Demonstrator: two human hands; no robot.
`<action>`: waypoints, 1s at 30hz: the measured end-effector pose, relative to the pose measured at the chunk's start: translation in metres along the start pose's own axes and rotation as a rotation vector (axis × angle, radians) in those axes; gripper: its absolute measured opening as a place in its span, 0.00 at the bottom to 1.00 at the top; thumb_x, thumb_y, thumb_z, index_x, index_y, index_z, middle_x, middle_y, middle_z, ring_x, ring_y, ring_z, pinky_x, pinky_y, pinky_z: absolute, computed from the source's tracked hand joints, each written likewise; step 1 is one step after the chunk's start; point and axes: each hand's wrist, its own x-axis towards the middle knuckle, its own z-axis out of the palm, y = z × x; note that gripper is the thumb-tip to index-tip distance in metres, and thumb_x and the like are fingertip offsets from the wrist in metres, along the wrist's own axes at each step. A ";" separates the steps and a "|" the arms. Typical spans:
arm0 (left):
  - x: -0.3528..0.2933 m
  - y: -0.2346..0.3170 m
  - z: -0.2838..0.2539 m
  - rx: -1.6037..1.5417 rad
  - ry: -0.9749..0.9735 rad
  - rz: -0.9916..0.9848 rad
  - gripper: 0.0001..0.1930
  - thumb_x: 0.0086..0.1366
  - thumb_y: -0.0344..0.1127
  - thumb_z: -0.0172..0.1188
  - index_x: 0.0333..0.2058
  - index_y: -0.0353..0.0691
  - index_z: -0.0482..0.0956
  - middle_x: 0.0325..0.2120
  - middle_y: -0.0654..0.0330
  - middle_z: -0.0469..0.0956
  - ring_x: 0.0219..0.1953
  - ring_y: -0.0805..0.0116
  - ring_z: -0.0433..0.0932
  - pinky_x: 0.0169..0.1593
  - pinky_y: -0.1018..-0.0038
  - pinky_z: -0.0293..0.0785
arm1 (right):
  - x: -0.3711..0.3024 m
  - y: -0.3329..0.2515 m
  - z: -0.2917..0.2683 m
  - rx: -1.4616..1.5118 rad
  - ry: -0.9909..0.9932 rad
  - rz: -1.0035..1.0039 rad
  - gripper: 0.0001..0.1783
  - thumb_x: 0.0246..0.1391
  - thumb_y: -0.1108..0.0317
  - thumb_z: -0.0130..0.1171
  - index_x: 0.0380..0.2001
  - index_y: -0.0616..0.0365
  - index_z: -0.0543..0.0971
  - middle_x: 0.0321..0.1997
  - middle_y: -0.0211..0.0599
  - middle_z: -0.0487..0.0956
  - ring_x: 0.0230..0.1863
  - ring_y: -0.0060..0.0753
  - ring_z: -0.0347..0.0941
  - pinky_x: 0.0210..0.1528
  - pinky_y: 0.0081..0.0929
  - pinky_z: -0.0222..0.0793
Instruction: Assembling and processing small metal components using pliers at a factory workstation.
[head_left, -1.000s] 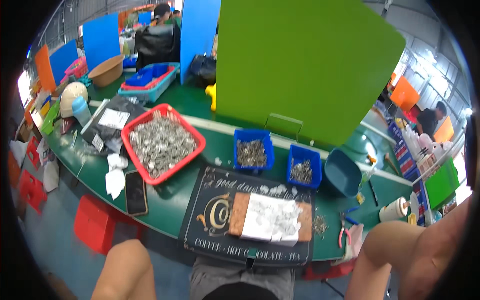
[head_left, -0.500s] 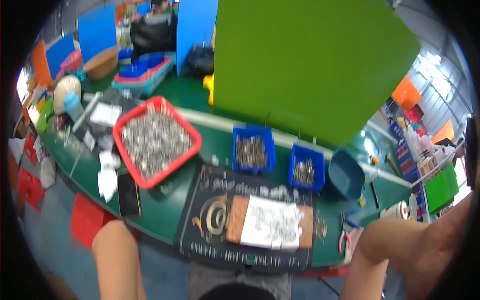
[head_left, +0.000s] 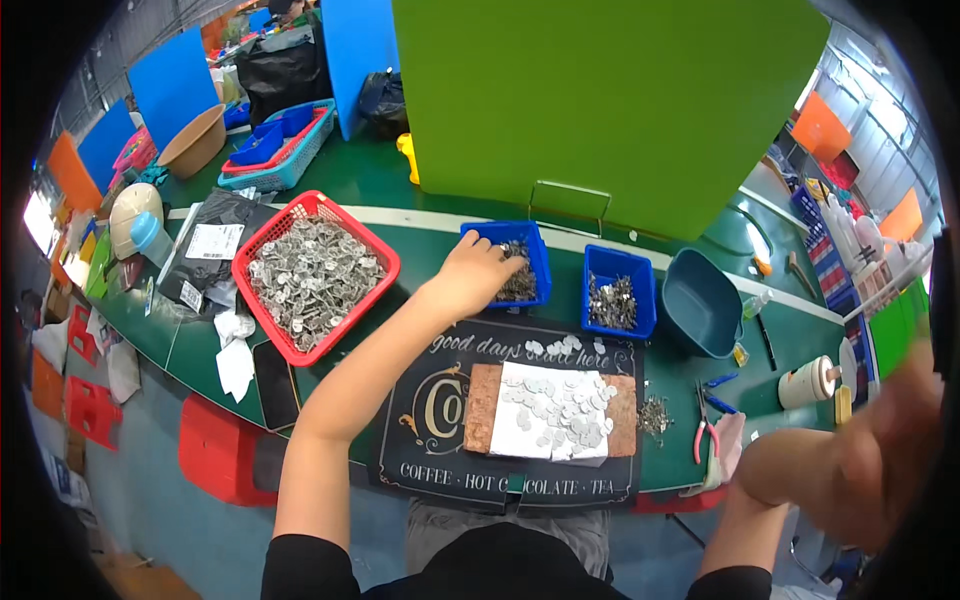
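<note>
My left hand [head_left: 480, 268] reaches into a blue bin [head_left: 543, 262] of small metal pieces. Its fingers are curled and closed over the pieces; whatever they grip is too small to make out. At the right edge my right hand [head_left: 870, 450] is raised close to the camera, blurred, its fingers unclear. In front of my body a white sheet [head_left: 512, 410] lies on a brown board [head_left: 482, 405], with many flat silvery pieces [head_left: 575, 410] spread over it. The board rests on a black printed mat [head_left: 410, 440].
A red basket [head_left: 385, 262] full of metal pieces stands left. Right of the left hand are another blue bin [head_left: 650, 290], a dark teal basin [head_left: 700, 305], pliers [head_left: 706, 430] and a white cylindrical container [head_left: 808, 384]. A green panel [head_left: 610, 100] rises behind; a phone [head_left: 275, 385] lies left.
My left hand has come into view and reached up and right into the left blue bin. The view has shifted slightly. My right hand stays raised at the right edge.
</note>
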 end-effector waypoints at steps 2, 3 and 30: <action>-0.007 -0.011 0.023 -0.065 -0.389 -0.126 0.24 0.51 0.26 0.53 0.50 0.48 0.68 0.37 0.53 0.73 0.44 0.56 0.70 0.50 0.64 0.62 | -0.002 -0.037 0.017 0.025 -0.044 -0.002 0.20 0.47 0.71 0.58 0.44 0.66 0.71 0.29 0.36 0.68 0.31 0.27 0.63 0.34 0.16 0.58; 0.007 -0.013 0.024 -0.151 -0.404 -0.173 0.28 0.50 0.26 0.55 0.51 0.51 0.64 0.41 0.48 0.68 0.45 0.51 0.69 0.48 0.62 0.66 | -0.008 -0.033 0.020 0.018 -0.097 0.079 0.23 0.39 0.73 0.62 0.43 0.65 0.73 0.24 0.33 0.67 0.25 0.26 0.61 0.30 0.19 0.58; 0.045 -0.053 0.043 -1.051 -0.296 -0.406 0.08 0.53 0.24 0.58 0.30 0.37 0.68 0.26 0.64 0.71 0.24 0.77 0.71 0.26 0.82 0.68 | -0.284 0.061 -0.018 -0.486 -0.323 0.904 0.16 0.43 0.72 0.58 0.40 0.56 0.75 0.41 0.38 0.69 0.45 0.41 0.64 0.50 0.32 0.59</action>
